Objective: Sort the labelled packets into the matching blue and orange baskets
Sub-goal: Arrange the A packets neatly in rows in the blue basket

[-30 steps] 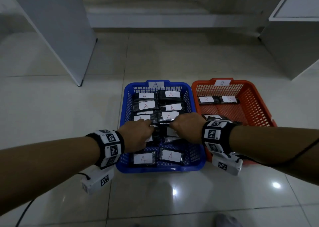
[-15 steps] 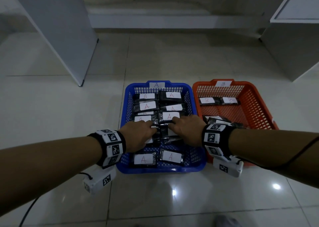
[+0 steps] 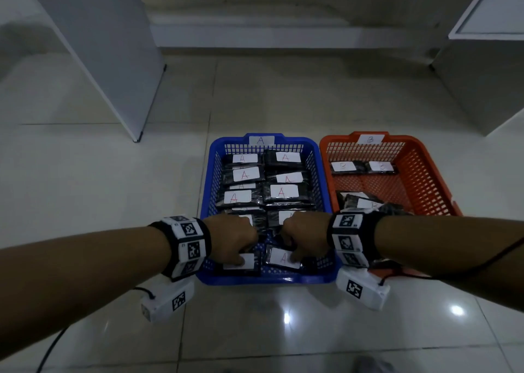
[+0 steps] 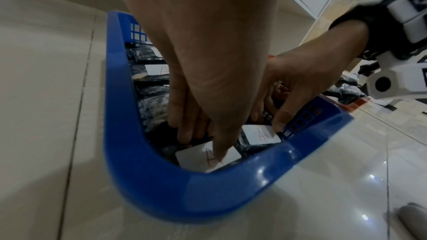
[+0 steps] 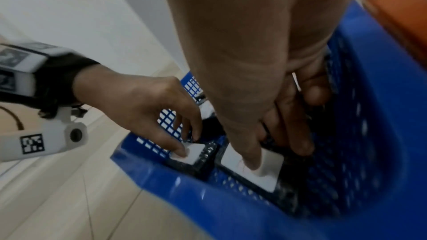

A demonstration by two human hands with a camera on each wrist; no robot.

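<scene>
The blue basket (image 3: 263,279), labelled A, holds several black packets with white A labels. To its right stands the orange basket (image 3: 425,174), labelled B, with B packets (image 3: 343,166) at its far end and more near its front. Both hands reach into the near end of the blue basket. My left hand (image 3: 241,255) pinches the near-left A packet (image 4: 191,158), thumb on its label and fingers over its far edge. My right hand (image 3: 295,255) pinches the near-right A packet (image 5: 268,176) the same way.
The baskets sit side by side on a glossy tiled floor. A white panel (image 3: 107,46) stands at the back left and a white cabinet (image 3: 487,60) at the back right. A low step (image 3: 269,35) runs along the back.
Both hands have drawn back toward me from the middle row of packets to the nearest row and taken hold of the two front packets.
</scene>
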